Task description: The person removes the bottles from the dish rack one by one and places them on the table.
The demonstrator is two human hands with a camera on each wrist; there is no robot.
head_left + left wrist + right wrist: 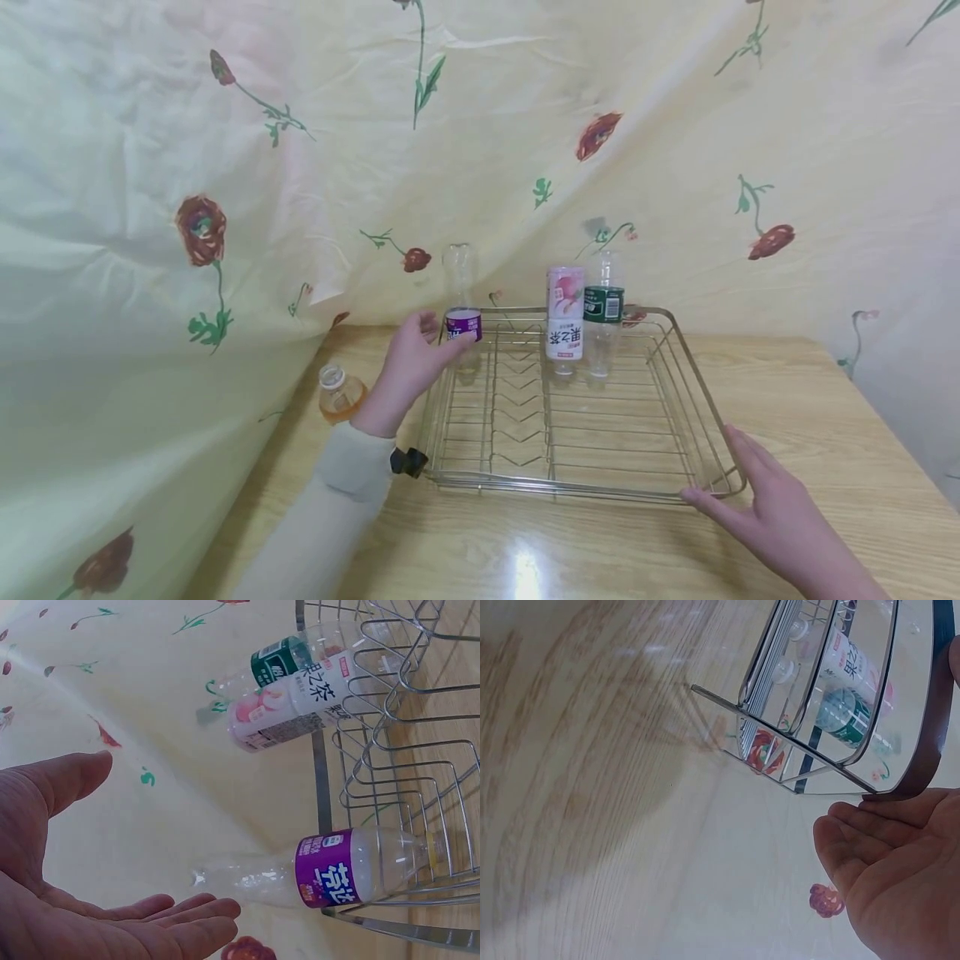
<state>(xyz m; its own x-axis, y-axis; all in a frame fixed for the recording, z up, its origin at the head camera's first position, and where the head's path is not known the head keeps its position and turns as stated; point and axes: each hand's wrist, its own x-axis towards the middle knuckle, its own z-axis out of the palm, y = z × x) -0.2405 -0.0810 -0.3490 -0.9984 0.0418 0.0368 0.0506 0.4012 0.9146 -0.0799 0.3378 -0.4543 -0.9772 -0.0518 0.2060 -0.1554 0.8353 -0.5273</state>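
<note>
A wire dish rack (622, 433) stands on the wooden table. An empty clear bottle with a purple label (328, 868) is upside down at its back left corner, neck down among the wires. My left hand (422, 354) is beside this bottle, thumb and fingers spread; the left wrist view shows a gap between them. My right hand (780, 508) holds the rack's front right corner, thumb at the front rim and fingers along the right side. At the back of the rack, a pink-and-white labelled bottle (565, 317) and a green-labelled bottle (602, 321) also stand upside down, side by side.
Left of the rack, partly behind my left wrist, an uncapped bottle with an orange band (339, 392) is on the table (465, 542). A flowered cloth (495, 167) hangs behind the rack and along the left side.
</note>
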